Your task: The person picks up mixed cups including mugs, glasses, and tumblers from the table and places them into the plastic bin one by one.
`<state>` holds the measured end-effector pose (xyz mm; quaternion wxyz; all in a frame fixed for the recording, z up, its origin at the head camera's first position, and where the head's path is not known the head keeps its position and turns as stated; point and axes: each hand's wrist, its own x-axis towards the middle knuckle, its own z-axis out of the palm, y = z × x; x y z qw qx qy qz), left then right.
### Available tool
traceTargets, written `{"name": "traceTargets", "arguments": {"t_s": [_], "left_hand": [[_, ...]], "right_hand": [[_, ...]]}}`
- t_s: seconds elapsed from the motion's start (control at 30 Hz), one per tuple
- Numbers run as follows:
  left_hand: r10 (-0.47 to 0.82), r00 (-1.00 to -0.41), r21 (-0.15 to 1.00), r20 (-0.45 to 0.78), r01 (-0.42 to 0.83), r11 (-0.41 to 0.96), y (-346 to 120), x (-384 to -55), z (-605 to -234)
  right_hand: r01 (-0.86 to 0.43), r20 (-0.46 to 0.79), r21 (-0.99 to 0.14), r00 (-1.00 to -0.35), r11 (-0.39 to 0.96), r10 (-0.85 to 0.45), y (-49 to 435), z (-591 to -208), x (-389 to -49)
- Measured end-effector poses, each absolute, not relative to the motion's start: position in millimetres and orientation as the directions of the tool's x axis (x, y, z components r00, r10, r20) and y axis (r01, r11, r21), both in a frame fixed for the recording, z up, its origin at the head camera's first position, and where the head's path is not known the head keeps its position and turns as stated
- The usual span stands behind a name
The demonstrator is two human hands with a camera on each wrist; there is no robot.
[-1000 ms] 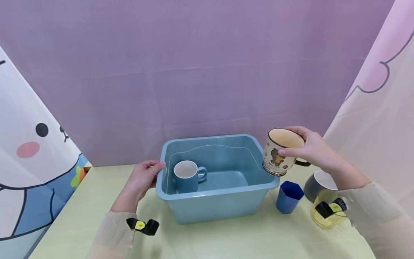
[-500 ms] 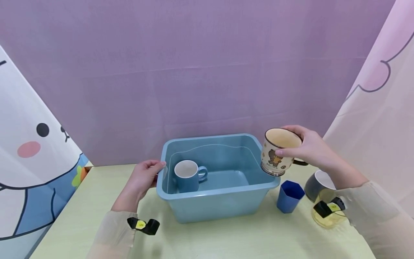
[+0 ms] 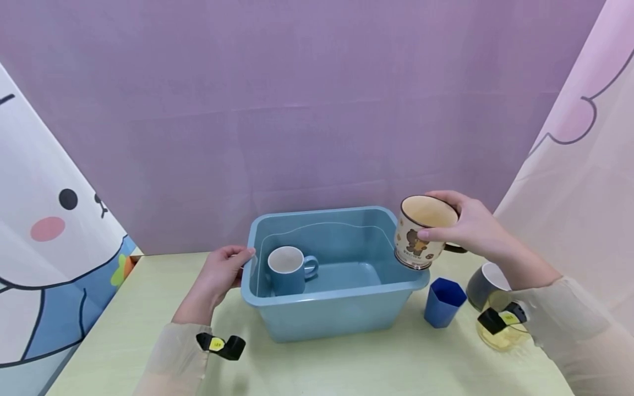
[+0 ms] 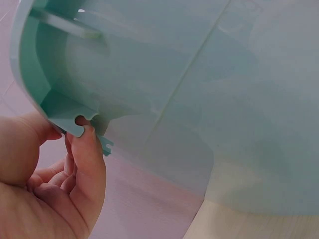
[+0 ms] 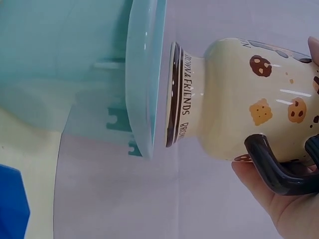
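A cream mug (image 3: 413,240) with a bear print, dark rim and dark handle is held upright in my right hand (image 3: 468,223), thumb and fingers around its upper part. In the head view it overlaps the right rim of a blue plastic basin (image 3: 327,313); the right wrist view shows its base (image 5: 173,94) just beyond that rim. My left hand (image 3: 223,272) pinches the basin's left rim, with a finger under the lip in the left wrist view. Inside the basin, at its left end, stands a blue mug (image 3: 287,275) with a white interior.
Right of the basin a dark blue hexagonal cup (image 3: 443,302) stands on the pale table (image 3: 346,363). Beyond it are a grey mug (image 3: 480,286) and a yellow transparent cup (image 3: 497,335), partly hidden by the right wrist. A purple curtain (image 3: 317,110) hangs behind.
My right hand has carried the cream mug slightly left, further over the basin's right rim. The left hand keeps its hold on the basin's left rim.
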<state>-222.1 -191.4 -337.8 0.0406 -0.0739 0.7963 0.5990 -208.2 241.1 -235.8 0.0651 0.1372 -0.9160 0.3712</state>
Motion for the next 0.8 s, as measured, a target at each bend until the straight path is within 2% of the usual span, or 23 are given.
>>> {"name": "traceTargets", "arguments": {"t_s": [0.8], "left_hand": [[-0.064, -0.986, 0.948, -0.152, -0.164, 0.273, -190, -222, -337]], "right_hand": [[-0.328, 0.212, -0.719, -0.943, 0.612, -0.256, 219, -240, -209]]}}
